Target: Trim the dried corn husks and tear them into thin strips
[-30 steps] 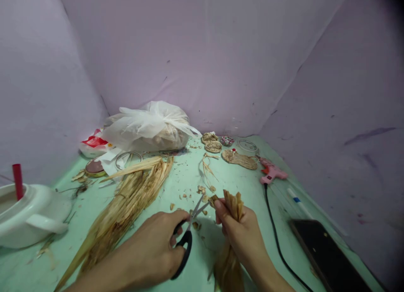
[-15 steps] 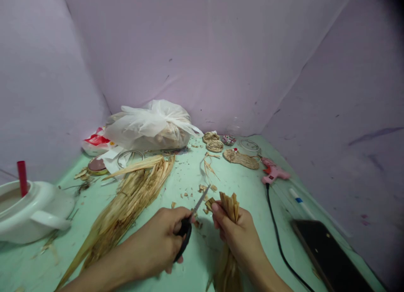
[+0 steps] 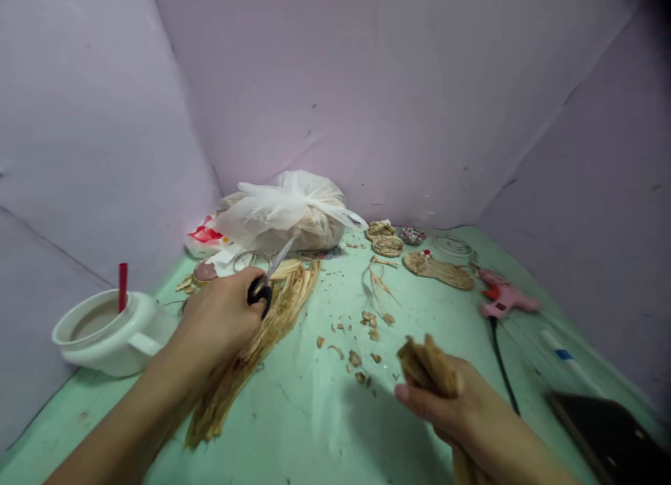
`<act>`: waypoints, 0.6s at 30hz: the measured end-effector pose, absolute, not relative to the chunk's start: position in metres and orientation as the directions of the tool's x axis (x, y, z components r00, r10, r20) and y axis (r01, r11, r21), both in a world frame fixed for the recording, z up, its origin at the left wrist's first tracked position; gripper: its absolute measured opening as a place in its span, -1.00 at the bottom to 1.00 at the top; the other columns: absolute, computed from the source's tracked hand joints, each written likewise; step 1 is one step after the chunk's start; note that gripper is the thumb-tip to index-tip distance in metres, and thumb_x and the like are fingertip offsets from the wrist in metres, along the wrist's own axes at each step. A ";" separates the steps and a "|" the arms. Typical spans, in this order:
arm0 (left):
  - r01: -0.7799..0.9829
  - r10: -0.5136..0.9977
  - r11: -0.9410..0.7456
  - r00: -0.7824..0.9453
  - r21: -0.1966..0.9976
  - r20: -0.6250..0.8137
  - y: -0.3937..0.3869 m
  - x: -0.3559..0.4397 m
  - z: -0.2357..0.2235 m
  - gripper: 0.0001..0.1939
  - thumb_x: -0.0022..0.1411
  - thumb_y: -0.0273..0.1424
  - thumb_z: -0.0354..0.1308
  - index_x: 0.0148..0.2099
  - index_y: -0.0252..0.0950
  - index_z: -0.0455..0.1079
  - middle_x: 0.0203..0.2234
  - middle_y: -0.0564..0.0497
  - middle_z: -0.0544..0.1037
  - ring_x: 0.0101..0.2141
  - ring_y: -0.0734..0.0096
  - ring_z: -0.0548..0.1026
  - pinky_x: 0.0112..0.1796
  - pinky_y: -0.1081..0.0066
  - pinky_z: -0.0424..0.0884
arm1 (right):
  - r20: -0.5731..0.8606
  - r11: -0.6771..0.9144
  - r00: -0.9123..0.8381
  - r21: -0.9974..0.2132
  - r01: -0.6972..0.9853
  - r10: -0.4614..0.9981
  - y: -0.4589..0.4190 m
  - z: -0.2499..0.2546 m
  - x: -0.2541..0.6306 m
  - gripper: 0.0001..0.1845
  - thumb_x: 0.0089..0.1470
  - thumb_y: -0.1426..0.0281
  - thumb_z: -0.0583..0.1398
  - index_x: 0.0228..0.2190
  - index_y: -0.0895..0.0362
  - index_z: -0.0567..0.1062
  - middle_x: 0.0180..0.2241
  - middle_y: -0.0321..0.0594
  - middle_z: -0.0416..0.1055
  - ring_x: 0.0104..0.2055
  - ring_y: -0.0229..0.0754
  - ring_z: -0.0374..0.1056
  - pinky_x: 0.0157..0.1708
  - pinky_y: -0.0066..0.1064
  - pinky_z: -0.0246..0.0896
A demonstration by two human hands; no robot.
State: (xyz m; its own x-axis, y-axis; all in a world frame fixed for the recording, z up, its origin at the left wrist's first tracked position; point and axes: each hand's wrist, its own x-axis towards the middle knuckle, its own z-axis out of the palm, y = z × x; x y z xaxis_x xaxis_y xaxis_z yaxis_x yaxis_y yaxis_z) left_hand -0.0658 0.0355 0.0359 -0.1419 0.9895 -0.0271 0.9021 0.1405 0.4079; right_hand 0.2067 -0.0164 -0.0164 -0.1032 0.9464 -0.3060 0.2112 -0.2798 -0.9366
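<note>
My left hand (image 3: 225, 310) is closed round the black handles of a pair of scissors (image 3: 277, 263), whose blades point up and away. It hovers over a long bundle of dried husk leaves (image 3: 251, 363) lying on the table. On the right, my right hand (image 3: 466, 401) grips a smaller bunch of dried husk strips (image 3: 427, 366), with the cut ends sticking up past the thumb and the rest hanging below, partly hidden. Small husk scraps (image 3: 356, 359) are scattered on the green tabletop (image 3: 309, 415) between the hands.
A tied white plastic bag (image 3: 293, 212) stands against the back wall. Woven husk pieces (image 3: 437, 270) and a pink glue gun (image 3: 506, 294) lie at the right, with a dark phone (image 3: 608, 429) nearer. A white pot (image 3: 115, 338) holding a red stick (image 3: 122, 287) is at left.
My left hand has moved the scissors left and away, from beside the bunch to above the husk bundle. My right hand has shifted right and lower with its bunch. The view has turned left.
</note>
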 end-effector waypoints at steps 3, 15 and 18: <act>0.930 0.994 0.098 -0.109 0.354 0.011 0.046 -0.063 0.017 -0.76 0.00 -0.38 0.02 -0.23 -0.20 0.38 -0.43 0.00 0.49 -0.39 0.29 0.41 -0.43 0.45 0.16 | -0.447 -0.444 -0.087 -0.894 0.056 0.890 -0.018 -0.012 0.205 -0.59 -0.32 0.27 0.29 -0.67 0.08 0.11 -0.71 -0.50 -0.09 -0.70 -0.43 -0.21 -0.74 -0.52 -0.27; 0.885 0.987 0.119 -0.153 0.449 0.041 0.065 -0.061 -0.022 -0.72 -0.01 -0.44 0.02 -0.18 -0.24 0.36 -0.36 -0.03 0.52 -0.34 0.28 0.45 -0.40 0.46 0.22 | -0.387 -0.376 -0.123 -0.921 0.103 0.914 -0.024 -0.022 0.192 -0.56 -0.28 0.18 0.27 -0.65 0.08 0.10 -0.67 -0.48 -0.11 -0.68 -0.42 -0.21 -0.74 -0.49 -0.29; 0.894 0.985 0.135 -0.168 0.428 0.039 0.066 -0.058 -0.023 -0.70 -0.04 -0.46 0.05 -0.18 -0.20 0.37 -0.37 -0.01 0.54 -0.34 0.27 0.46 -0.42 0.46 0.22 | -0.393 -0.375 -0.148 -0.917 0.136 0.908 -0.024 -0.022 0.192 -0.53 -0.26 0.11 0.24 -0.65 0.07 0.06 -0.66 -0.49 -0.15 -0.67 -0.42 -0.23 -0.74 -0.49 -0.31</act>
